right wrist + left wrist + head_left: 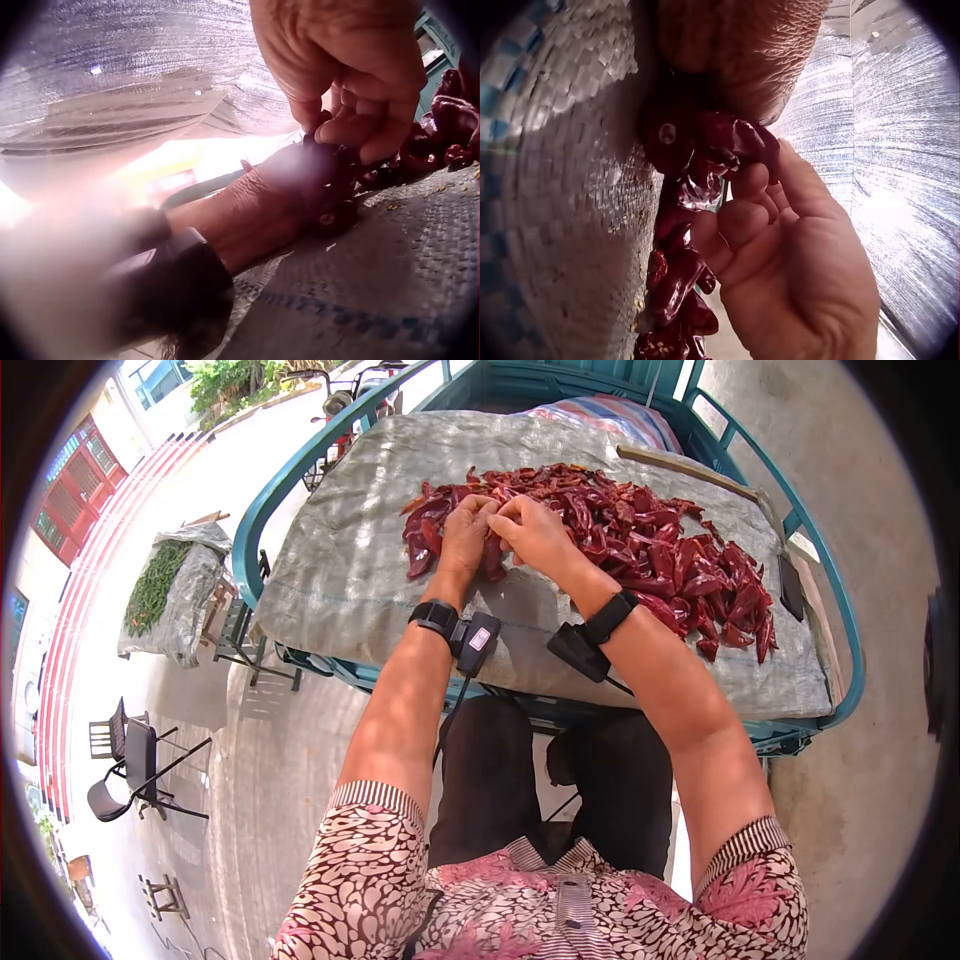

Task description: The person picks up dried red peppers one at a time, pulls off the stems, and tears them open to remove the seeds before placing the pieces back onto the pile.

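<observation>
On woven sacking (340,580), left hand (466,536) and right hand (541,536) pinch wrinkled chili (739,141).

Dark red chillies (640,545) (grey woven sack (340,575))

Patterned short sleeves (365,830), black wristbands (436,617)

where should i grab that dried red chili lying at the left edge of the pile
Probably pinch the edge chili across its narrow width from above, approaching from the left over the bare sack. It lies flat, and the pile crowds its right side, where the left hand and right hand pinch the held chili.
</observation>
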The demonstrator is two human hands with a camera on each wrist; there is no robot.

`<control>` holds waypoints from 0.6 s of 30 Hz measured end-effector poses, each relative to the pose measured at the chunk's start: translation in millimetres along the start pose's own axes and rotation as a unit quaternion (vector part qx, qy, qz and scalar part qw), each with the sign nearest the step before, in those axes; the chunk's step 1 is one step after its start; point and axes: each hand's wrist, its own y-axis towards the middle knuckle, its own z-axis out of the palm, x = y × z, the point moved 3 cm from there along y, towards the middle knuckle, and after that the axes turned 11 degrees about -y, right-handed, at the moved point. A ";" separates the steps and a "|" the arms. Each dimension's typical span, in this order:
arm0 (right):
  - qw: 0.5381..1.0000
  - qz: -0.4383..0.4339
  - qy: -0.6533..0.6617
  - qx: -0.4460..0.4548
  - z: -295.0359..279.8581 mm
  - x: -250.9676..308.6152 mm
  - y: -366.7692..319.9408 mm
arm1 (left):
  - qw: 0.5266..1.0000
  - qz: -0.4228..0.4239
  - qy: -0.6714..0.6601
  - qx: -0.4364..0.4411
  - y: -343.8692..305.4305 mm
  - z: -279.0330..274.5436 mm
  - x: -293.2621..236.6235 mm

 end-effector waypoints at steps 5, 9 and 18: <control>0.978 -0.054 -0.158 -0.125 -26.4 -16.0 -1.1 | 0.998 0.003 0.029 -0.052 -3.1 -4.3 -4.6; 0.925 -0.053 -0.323 -0.191 -38.9 -15.2 -2.9 | 0.997 0.035 0.017 -0.066 -11.2 11.1 -22.9; 0.908 0.004 -0.411 -0.077 -29.1 -9.2 -0.4 | 0.908 0.239 0.344 0.014 -11.6 11.3 -18.1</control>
